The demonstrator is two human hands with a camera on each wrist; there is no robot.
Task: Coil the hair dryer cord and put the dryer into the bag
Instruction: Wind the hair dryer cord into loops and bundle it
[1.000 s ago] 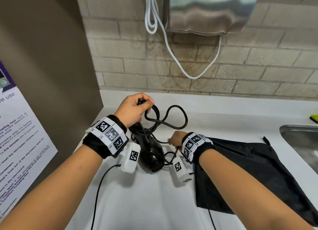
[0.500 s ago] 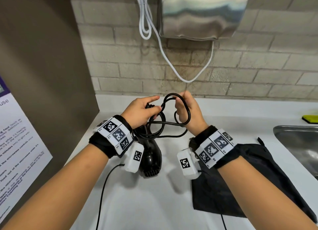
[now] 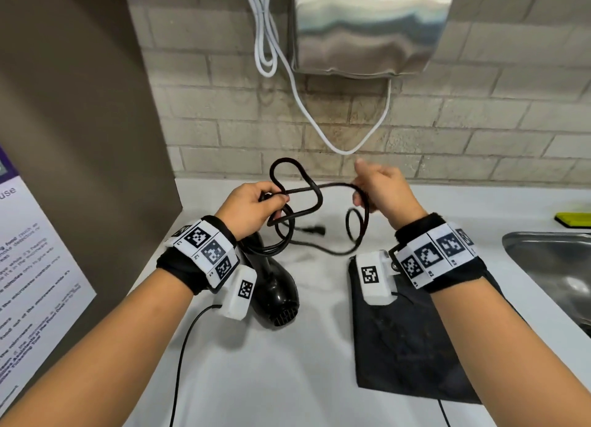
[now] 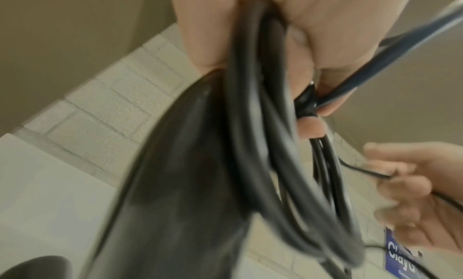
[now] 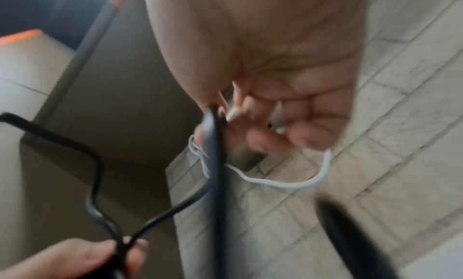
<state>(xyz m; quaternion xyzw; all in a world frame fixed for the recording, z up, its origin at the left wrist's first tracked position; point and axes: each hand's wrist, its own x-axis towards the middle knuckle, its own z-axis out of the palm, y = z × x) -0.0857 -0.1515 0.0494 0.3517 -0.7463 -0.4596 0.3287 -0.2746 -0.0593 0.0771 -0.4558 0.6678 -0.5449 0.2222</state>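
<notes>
The left hand point(image 3: 252, 207) had its fingers curled tight round several gathered loops of the black cord point(image 3: 315, 191) and the dryer's handle, with one loop standing up above the knuckles. The right hand point(image 3: 382, 188), off to the right at about the same height, pinched a further stretch of the cord between thumb and bent fingers, so that a span ran nearly level between the two hands and a loop hung below the right one. The plug point(image 3: 315, 229) lay on the white counter point(image 3: 271, 369) between them. The black hair dryer point(image 3: 276, 287) hung from the left hand with its nozzle touching or just over the counter. The black bag point(image 3: 406, 346) lay flat to the right, near the sink point(image 3: 556, 266).
</notes>
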